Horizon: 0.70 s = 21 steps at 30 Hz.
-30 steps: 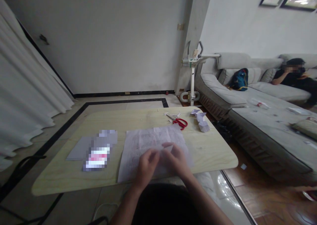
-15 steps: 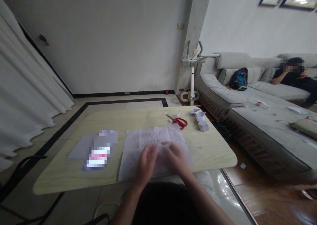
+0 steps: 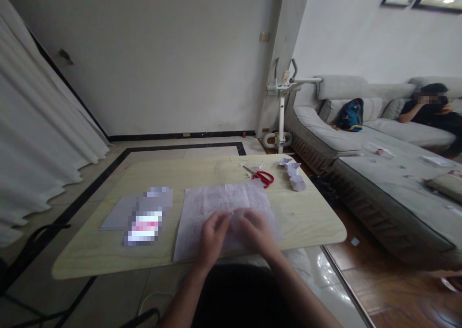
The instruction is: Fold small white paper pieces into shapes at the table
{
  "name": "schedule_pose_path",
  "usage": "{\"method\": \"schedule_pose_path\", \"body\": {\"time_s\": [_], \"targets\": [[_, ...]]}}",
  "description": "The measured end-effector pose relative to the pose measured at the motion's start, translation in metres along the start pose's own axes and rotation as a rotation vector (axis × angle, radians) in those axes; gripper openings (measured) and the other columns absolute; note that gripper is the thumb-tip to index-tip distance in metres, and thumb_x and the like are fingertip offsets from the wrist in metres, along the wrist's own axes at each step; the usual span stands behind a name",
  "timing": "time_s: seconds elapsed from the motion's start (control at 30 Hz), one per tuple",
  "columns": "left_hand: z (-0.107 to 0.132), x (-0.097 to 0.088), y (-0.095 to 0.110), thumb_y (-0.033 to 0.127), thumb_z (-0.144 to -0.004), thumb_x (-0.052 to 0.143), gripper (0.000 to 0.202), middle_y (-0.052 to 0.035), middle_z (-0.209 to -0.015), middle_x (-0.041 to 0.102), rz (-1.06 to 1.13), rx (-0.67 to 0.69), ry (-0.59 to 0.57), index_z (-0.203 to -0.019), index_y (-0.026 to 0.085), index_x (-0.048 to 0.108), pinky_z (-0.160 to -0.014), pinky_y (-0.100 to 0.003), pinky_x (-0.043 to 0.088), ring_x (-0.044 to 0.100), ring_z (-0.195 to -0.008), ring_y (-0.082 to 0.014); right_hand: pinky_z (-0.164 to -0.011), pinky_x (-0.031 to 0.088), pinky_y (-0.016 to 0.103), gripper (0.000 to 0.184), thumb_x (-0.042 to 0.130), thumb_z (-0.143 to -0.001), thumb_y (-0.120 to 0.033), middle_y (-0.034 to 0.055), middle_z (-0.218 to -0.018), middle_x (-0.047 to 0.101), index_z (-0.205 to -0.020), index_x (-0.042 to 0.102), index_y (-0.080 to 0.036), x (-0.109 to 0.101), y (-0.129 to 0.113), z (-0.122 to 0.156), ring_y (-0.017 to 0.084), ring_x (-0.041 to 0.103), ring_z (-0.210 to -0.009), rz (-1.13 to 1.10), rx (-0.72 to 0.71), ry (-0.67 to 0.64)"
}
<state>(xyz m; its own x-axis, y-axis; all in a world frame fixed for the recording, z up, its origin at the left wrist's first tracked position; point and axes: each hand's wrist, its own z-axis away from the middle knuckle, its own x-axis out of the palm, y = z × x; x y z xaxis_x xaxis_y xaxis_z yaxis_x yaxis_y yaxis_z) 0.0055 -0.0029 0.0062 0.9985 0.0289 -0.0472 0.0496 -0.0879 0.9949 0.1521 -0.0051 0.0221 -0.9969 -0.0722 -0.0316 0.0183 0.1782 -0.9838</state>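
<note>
Pinching a paper piece (image 3: 235, 217), your left hand (image 3: 212, 235) and right hand (image 3: 255, 231) steady it on the printed sheet (image 3: 202, 206), scissors (image 3: 263, 177) at one o'clock.

the left hand (image 3: 212, 234) and right hand (image 3: 254, 231), over the near middle of the pale wooden table (image 3: 306, 217), cover most of a small white paper (image 3: 235, 218); its shape and their grip cannot be told. writing on the large white printed sheet (image 3: 209, 205) at the table's middle is too small to read. toward the table's left end, a pixelated patch (image 3: 147, 215) hides what lies there.
</note>
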Motion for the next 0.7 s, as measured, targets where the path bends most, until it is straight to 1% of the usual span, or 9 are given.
{"method": "schedule_pose_path", "body": {"time_s": [0.13,0.23,0.37,0.43,0.57,0.7], "targets": [[0.0,0.001,0.002,0.034,-0.084,0.058,0.023,-0.0052,-0.087,0.071,-0.031,0.01,-0.011,-0.095,0.016,0.068,-0.071,-0.027,0.052,0.066,-0.08,-0.0193,-0.068,0.05,0.027,0.021,0.057,-0.083,-0.033,0.0037,-0.08,0.07,-0.083,0.07,-0.017,0.001,0.002,-0.001,0.019,0.064,-0.075,0.02,-0.006,-0.014],[0.001,0.001,0.005,0.034,-0.085,0.056,0.023,-0.005,-0.086,0.072,-0.053,0.027,-0.004,-0.092,0.016,0.07,-0.072,-0.027,0.052,0.066,-0.08,-0.0196,-0.064,0.05,0.025,0.018,0.058,-0.081,-0.032,0.0029,-0.074,0.069,-0.079,0.069,-0.017,0.002,0.002,-0.003,0.017,0.062,-0.071,0.031,-0.001,0.001],[0.001,0.001,0.005,0.033,-0.086,0.054,0.023,-0.005,-0.09,0.072,-0.056,0.043,-0.037,-0.092,0.017,0.07,-0.076,-0.028,0.051,0.066,-0.085,-0.0204,-0.062,0.048,0.025,0.015,0.062,-0.078,-0.031,0.0024,-0.072,0.067,-0.078,0.068,-0.017,0.003,0.004,-0.004,0.017,0.061,-0.069,0.038,0.026,0.03],[0.001,0.001,0.004,0.033,-0.086,0.054,0.024,-0.0051,-0.09,0.072,-0.068,0.052,-0.03,-0.094,0.017,0.07,-0.077,-0.029,0.051,0.066,-0.085,-0.0206,-0.062,0.048,0.025,0.015,0.063,-0.076,-0.031,0.0021,-0.073,0.066,-0.079,0.067,-0.017,0.004,0.006,-0.004,0.017,0.06,-0.069,0.047,0.029,0.052],[0.002,0.001,0.003,0.034,-0.086,0.053,0.023,-0.0048,-0.089,0.071,-0.087,0.077,-0.008,-0.091,0.017,0.069,-0.078,-0.028,0.05,0.065,-0.086,-0.0208,-0.057,0.044,0.024,0.014,0.065,-0.074,-0.032,-0.0016,-0.064,0.058,-0.074,0.061,-0.018,0.004,0.012,-0.004,0.014,0.054,-0.061,0.107,0.035,0.1],[0.004,0.0,0.005,0.036,-0.085,0.056,0.022,-0.0035,-0.086,0.07,-0.074,0.052,0.004,-0.09,0.018,0.066,-0.074,-0.027,0.051,0.065,-0.082,-0.02,-0.055,0.041,0.023,0.017,0.067,-0.072,-0.033,-0.0037,-0.061,0.052,-0.072,0.056,-0.019,0.004,0.013,-0.004,0.013,0.049,-0.059,0.143,0.03,0.126]]}}
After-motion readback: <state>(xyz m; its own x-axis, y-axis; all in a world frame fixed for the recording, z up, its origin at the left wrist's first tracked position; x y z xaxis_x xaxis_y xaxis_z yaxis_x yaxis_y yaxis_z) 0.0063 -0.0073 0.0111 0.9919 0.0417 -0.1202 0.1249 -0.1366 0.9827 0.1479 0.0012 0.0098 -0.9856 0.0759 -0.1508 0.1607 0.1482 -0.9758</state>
